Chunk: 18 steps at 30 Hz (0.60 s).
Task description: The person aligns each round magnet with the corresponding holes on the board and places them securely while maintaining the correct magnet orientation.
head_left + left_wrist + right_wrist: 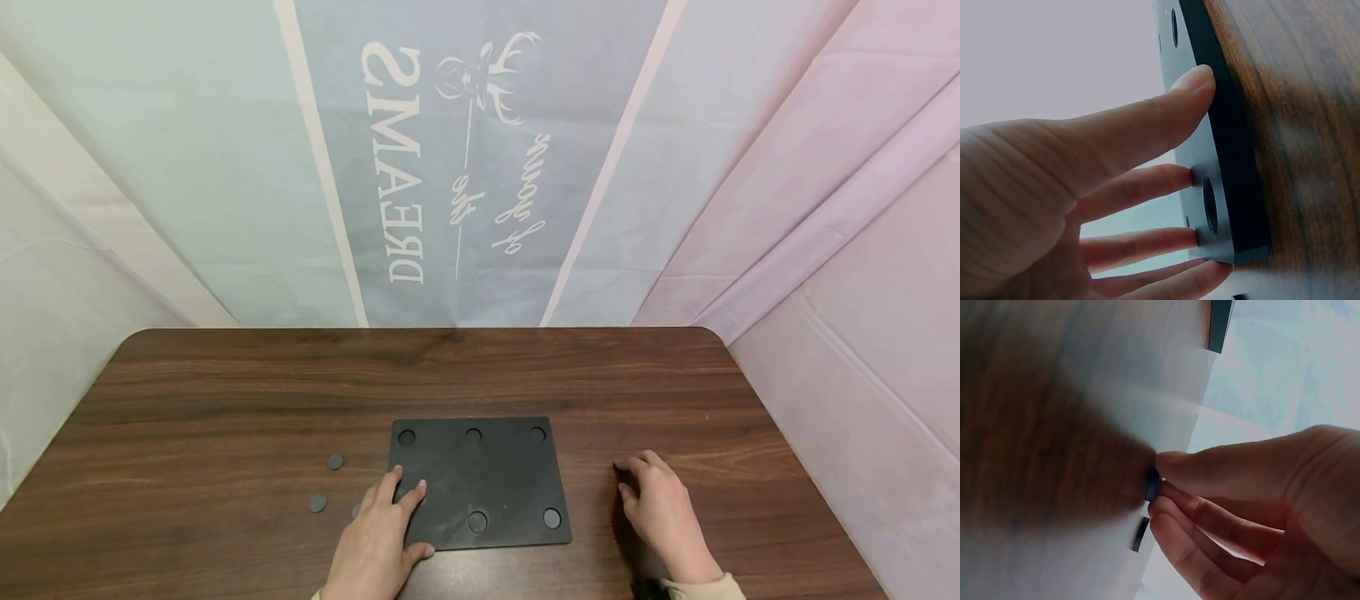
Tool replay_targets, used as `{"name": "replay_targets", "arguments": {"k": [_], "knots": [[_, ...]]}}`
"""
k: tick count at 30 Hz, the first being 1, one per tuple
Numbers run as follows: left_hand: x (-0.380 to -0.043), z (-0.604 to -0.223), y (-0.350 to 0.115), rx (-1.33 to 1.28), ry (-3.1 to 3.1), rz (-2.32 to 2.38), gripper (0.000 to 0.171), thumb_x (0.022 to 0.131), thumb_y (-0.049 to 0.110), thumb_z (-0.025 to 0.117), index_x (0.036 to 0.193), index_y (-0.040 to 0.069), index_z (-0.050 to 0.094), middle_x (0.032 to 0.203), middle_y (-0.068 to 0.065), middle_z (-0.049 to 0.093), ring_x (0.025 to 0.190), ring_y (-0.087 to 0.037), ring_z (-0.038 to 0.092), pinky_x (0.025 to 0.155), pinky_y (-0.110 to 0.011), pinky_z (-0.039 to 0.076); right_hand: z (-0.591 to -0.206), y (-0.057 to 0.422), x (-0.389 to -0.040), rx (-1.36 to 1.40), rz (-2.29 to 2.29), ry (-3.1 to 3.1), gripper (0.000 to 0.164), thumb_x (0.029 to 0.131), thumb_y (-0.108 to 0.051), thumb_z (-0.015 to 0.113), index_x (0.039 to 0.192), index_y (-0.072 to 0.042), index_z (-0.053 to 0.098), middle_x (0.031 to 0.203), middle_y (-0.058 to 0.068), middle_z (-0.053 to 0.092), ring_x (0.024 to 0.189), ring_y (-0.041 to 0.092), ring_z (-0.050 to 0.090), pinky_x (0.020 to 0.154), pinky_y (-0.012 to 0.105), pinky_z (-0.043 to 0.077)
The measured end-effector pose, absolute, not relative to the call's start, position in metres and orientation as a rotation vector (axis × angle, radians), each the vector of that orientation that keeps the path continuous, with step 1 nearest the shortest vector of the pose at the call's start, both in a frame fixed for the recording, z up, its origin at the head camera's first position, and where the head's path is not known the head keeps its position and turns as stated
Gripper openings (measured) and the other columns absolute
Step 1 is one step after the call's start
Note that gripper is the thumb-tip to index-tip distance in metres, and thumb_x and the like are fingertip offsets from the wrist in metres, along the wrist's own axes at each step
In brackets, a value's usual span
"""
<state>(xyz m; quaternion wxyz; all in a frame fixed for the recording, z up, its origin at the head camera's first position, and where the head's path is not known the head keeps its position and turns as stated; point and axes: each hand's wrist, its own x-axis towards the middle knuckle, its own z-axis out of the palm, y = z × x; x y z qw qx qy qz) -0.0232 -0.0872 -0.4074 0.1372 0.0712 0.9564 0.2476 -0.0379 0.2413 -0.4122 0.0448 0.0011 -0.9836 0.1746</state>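
While the left hand [375,537] rests spread, fingers extended, on the near-left corner of a flat, dark rectangular board [495,479] with round recesses [473,435], the right hand [662,506] pinches a thin dark disc [1153,487], right of the board. Grey discs [335,461] lie leftward on the brown wood-grain tabletop [225,392]; behind, pale blue cloth [592,67] bears white lettering [395,130].

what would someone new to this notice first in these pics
Probably the big white DREAMS lettering running up the backdrop behind the brown table. Next, perhaps, the dark board with round recesses on the table's near part, the left hand resting on its left side. To the board's right, the right hand pinches a small dark disc.
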Motion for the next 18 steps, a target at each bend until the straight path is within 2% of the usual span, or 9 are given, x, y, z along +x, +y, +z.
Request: {"name": "replay_targets", "arguments": {"k": [8,18], "knots": [[-0.0229,-0.4078,-0.0865,0.2,2.769,0.715,0.067,0.067,0.029,0.086,0.127,0.008,0.063,0.141,-0.024,0.042,0.122,-0.047,0.047,0.07,-0.057,0.053,-0.4137,0.2414,-0.037,-0.034,0.553,-2.982,0.021,0.074,0.01,0.071,0.093,0.0,0.071,0.09,0.012,0.063,0.075,0.027,0.062,0.063,0.043,0.052],[-0.0215,-0.4088,-0.0864,0.206,2.79,0.722,0.068,0.066,0.028,0.086,0.126,0.007,0.064,0.14,-0.024,0.043,0.121,-0.048,0.047,0.071,-0.058,0.053,-0.4137,0.2409,-0.0363,-0.115,0.554,-3.026,0.015,0.077,0.005,0.07,0.089,-0.004,0.07,0.084,0.01,0.054,0.071,0.021,0.056,0.06,0.039,0.048]]}}
